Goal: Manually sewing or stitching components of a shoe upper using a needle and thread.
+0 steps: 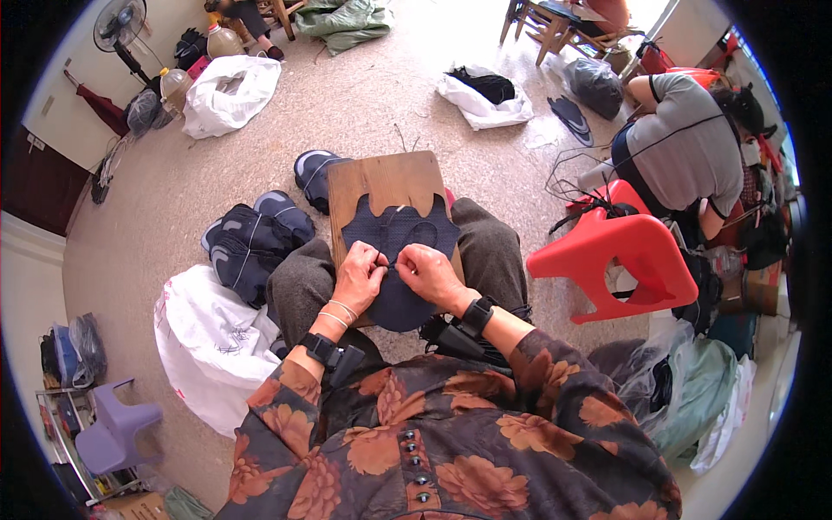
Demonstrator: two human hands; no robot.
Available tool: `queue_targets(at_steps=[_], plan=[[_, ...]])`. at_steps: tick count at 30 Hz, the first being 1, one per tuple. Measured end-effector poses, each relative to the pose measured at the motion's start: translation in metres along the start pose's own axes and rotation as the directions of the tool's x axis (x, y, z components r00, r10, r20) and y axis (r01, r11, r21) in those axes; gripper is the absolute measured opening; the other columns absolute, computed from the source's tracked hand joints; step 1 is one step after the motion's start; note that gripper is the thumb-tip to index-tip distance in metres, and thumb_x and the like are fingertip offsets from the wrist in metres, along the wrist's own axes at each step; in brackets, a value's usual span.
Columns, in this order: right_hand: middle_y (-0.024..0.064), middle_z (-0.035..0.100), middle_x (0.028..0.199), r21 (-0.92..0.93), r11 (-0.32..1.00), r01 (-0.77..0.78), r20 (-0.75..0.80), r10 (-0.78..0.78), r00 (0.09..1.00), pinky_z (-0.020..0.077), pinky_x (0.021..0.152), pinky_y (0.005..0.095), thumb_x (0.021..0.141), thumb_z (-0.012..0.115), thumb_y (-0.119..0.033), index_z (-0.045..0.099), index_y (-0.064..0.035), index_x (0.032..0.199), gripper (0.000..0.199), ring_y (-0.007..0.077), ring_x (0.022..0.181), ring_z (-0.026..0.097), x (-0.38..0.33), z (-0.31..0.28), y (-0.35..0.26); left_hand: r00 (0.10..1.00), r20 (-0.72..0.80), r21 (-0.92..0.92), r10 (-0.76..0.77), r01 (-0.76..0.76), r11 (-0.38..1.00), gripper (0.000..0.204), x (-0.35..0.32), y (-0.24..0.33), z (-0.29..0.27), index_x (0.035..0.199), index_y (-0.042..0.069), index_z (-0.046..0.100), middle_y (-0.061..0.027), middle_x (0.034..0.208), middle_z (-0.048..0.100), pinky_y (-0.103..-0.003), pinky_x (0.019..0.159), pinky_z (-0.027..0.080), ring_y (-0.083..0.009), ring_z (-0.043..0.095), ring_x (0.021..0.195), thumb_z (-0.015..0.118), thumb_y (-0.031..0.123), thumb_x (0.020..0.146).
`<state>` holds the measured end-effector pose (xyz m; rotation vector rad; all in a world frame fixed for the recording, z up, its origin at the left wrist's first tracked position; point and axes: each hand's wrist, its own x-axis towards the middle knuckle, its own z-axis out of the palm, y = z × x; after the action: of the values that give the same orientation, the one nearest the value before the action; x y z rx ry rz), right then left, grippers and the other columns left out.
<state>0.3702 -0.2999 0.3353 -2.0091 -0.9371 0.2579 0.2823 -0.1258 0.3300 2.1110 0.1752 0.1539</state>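
Dark woven-look fabric piece (pixel 381 227), matte, flat: scalloped two-lobed wide end, rounded other end. On the wooden worktop (pixel 381 173), grained, rounded corners. Long axis runs far edge to near edge; scallops point at far edge, rounded end overhangs toward wearer. Left hand (pixel 360 277) and right hand (pixel 430 276) both closed in fingertip pinches on the piece mid-length, nearly touching. Speckled hard floor (pixel 347 113); cord-tied dark bundles (pixel 251 247) beyond worktop's left edge, glossy red plastic stool (pixel 646 247) off its right.
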Motion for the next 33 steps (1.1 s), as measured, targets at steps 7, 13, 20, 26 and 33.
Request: queue_targets(at_steps=[7,13,20,26,33], plan=[[0.0171,0.064,0.085,-0.264,0.945,0.192,-0.018,-0.204,0.979,0.0541,0.073,0.0442,0.088,0.065,-0.009,0.057,-0.0040,0.099,0.014,0.0367,0.085,0.067,0.014,-0.044,0.010,0.998,-0.061,0.005,-0.011,0.011,1.000,0.014,0.003,-0.002,0.000,0.088,-0.001,0.063,-0.0111,0.097,0.054,-0.033,0.068,0.053,-0.0198,0.061,0.070,0.072,-0.004,0.078],[0.0178,0.071,0.085,-0.728,0.644,0.235,0.291,-0.021,0.957,0.0584,0.072,0.0414,0.083,0.063,-0.005,0.067,-0.0001,0.090,0.009,0.0323,0.083,0.073,0.046,-0.102,0.028,0.997,-0.067,-0.010,-0.034,0.033,0.999,0.014,0.003,0.003,0.005,0.088,-0.001,0.064,-0.0103,0.097,0.053,-0.032,0.070,0.054,-0.0194,0.060,0.071,0.073,-0.003,0.077],[0.0206,0.066,0.089,-0.703,0.631,0.329,0.492,0.097,0.865,0.0556,0.074,0.0476,0.083,0.060,-0.007,0.064,-0.0003,0.087,0.008,0.0389,0.087,0.069,0.065,-0.148,0.054,0.996,-0.082,0.029,-0.030,0.032,0.999,0.018,0.003,-0.001,0.004,0.086,0.001,0.064,-0.0073,0.095,0.053,-0.029,0.068,0.053,-0.0153,0.058,0.072,0.077,-0.001,0.074],[0.0171,0.063,0.094,-0.563,0.728,0.391,0.563,-0.008,0.826,0.0513,0.079,0.0483,0.084,0.060,-0.008,0.061,-0.0027,0.084,0.006,0.0394,0.092,0.063,0.071,-0.171,0.067,0.994,-0.072,-0.011,-0.084,0.084,0.996,0.017,0.005,0.004,0.004,0.085,0.000,0.064,-0.0100,0.098,0.053,-0.031,0.071,0.054,-0.0191,0.059,0.074,0.076,-0.004,0.073],[0.0204,0.067,0.083,-0.689,0.719,0.089,0.030,-0.095,0.995,0.0526,0.073,0.0499,0.087,0.058,-0.016,0.064,-0.0017,0.080,0.017,0.0400,0.082,0.067,0.089,-0.194,0.099,0.994,-0.099,0.006,-0.042,0.043,0.999,0.019,0.003,0.000,0.005,0.086,0.001,0.062,-0.0066,0.095,0.051,-0.028,0.069,0.052,-0.0157,0.057,0.072,0.077,-0.001,0.074]])
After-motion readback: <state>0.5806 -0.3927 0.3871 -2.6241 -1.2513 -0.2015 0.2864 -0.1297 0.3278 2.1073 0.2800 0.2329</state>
